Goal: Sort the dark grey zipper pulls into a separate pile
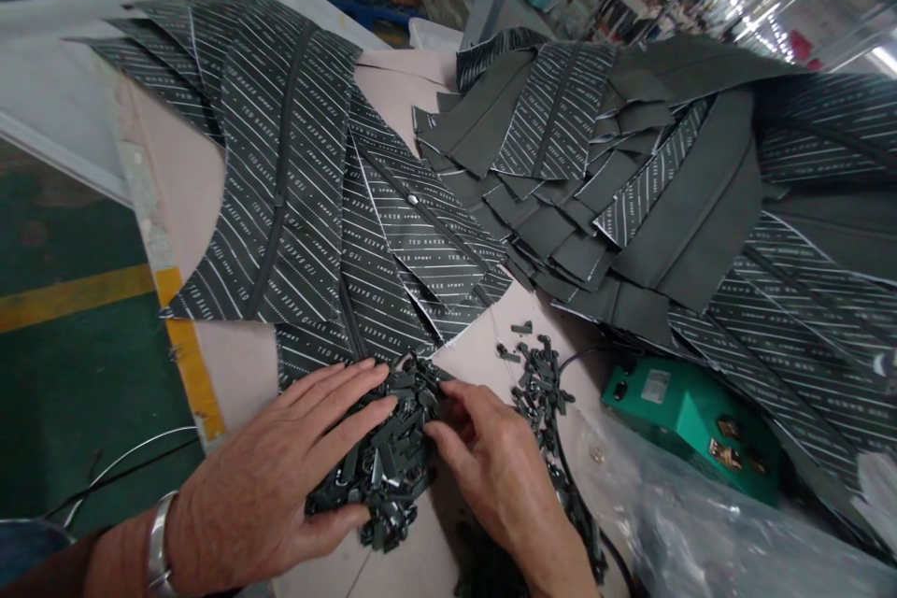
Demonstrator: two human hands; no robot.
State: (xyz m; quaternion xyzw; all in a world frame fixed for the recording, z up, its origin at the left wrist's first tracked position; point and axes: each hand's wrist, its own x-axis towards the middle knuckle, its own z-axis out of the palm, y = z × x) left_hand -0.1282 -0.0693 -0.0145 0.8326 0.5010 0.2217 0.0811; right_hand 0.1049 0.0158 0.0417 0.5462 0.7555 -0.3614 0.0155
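My left hand [280, 476] cups a heap of small dark zipper pulls [389, 458], fingers curved around its left side and thumb under its near edge. My right hand [491, 476] rests against the right side of the same heap, fingertips bent and picking among the pulls. More loose zipper pulls [539, 378] trail off to the right on the pinkish table top [231, 364]. Just beyond the hands lie dark printed fabric panels with zippers [294, 168], fanned out.
A large overlapping pile of grey and printed fabric pieces [631, 168] covers the right half of the table. A green box-like device [690, 420] sits at right, with clear plastic sheeting [701, 523] in front. The table's left edge has yellow tape [192, 374]; green floor lies below.
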